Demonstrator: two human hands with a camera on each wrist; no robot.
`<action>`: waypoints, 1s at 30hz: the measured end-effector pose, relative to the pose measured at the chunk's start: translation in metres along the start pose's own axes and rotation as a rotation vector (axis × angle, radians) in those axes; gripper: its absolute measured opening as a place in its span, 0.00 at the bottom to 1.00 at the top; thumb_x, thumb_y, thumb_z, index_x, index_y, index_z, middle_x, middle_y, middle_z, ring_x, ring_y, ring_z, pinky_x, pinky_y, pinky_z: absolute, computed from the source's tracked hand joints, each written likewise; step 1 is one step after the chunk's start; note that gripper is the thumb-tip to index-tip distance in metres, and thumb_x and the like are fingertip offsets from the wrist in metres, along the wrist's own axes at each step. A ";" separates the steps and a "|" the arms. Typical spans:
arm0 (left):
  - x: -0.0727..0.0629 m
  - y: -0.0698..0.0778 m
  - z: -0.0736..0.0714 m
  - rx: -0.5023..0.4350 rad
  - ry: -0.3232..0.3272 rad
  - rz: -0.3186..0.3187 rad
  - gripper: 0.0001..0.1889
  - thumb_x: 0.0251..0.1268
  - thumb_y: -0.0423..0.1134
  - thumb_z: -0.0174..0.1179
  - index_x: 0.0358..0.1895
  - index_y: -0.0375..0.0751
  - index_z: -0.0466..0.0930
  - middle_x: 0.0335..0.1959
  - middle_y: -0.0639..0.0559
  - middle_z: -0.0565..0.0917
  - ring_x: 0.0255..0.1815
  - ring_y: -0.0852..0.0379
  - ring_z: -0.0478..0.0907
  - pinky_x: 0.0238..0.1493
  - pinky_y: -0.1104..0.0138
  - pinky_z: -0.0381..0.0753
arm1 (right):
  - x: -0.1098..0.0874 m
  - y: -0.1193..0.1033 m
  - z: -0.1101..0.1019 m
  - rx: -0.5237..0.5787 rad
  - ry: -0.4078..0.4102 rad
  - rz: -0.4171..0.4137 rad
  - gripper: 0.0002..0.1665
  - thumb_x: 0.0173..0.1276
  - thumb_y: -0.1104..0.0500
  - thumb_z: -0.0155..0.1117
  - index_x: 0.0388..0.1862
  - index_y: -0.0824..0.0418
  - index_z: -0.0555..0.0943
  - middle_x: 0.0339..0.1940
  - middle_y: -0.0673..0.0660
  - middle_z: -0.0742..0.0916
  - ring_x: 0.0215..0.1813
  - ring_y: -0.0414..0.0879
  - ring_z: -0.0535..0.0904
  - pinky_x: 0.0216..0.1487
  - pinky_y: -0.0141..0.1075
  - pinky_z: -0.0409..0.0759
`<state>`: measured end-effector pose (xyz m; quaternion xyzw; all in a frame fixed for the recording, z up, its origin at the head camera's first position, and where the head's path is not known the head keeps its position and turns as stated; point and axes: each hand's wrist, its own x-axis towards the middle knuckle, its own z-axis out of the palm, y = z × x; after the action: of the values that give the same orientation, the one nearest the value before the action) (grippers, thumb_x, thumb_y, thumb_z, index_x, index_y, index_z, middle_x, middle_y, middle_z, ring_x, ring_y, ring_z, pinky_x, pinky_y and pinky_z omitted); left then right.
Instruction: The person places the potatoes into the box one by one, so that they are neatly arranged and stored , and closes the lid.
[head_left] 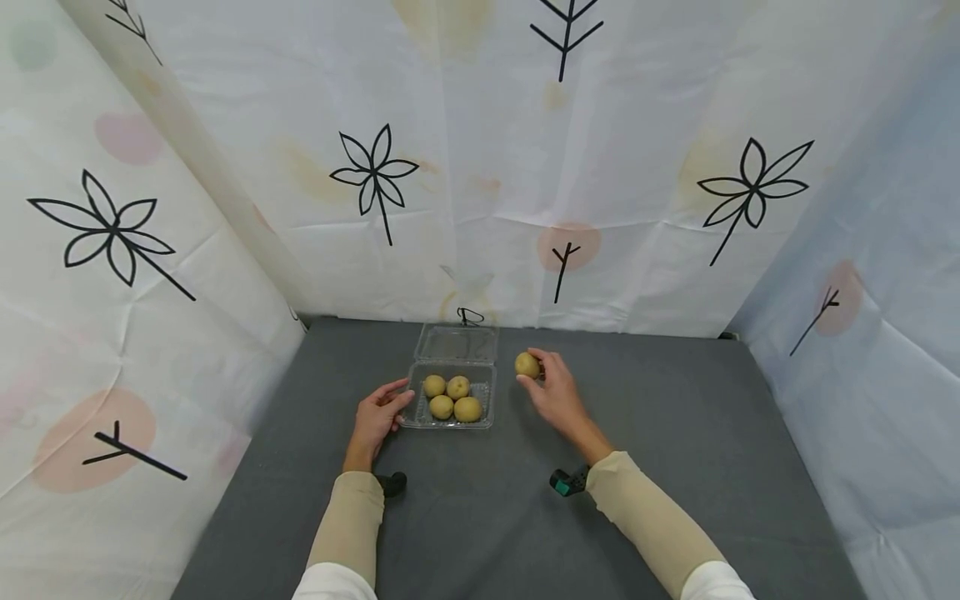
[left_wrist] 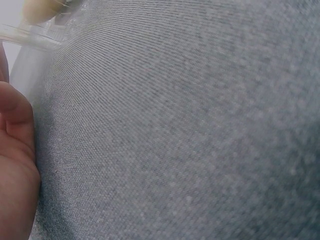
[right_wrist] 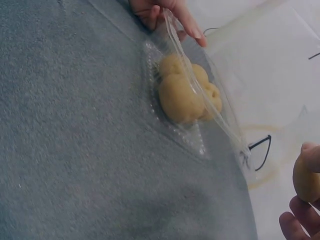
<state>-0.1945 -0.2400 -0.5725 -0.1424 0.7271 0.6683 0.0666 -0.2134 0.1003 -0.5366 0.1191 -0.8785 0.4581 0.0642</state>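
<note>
A clear plastic clamshell box [head_left: 412, 421] lies with its lid [head_left: 457, 342] folded back, away from the person. Several small yellow potatoes [head_left: 467, 409] are grouped inside it. At the box's left side, my left hand [head_left: 377, 417] grips the rim, thumb on the near inner side and fingers along the outer wall. To the right of the box, my right hand [head_left: 555, 392] pinches another potato [head_left: 527, 365] between thumb and fingers, above the tabletop. The right wrist view shows this held potato [right_wrist: 304, 181] at its right edge, apart from the box.
Dark grey cloth covers the table [head_left: 675, 433]. A white patterned curtain [head_left: 637, 250] hangs along the back edge, and others stand at the left and right. Each wrist wears a small black camera, the right one [head_left: 567, 483] with a green patch.
</note>
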 end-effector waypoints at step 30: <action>0.002 -0.003 -0.001 0.002 0.008 -0.003 0.26 0.68 0.42 0.69 0.68 0.43 0.79 0.33 0.58 0.82 0.20 0.63 0.77 0.24 0.70 0.78 | -0.011 -0.014 0.044 -0.068 -0.062 -0.121 0.32 0.69 0.57 0.71 0.69 0.63 0.75 0.56 0.61 0.81 0.48 0.49 0.81 0.47 0.42 0.82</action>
<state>-0.1958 -0.2410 -0.5758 -0.1460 0.7279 0.6668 0.0647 -0.1998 0.0579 -0.5535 0.1837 -0.8863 0.4195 0.0686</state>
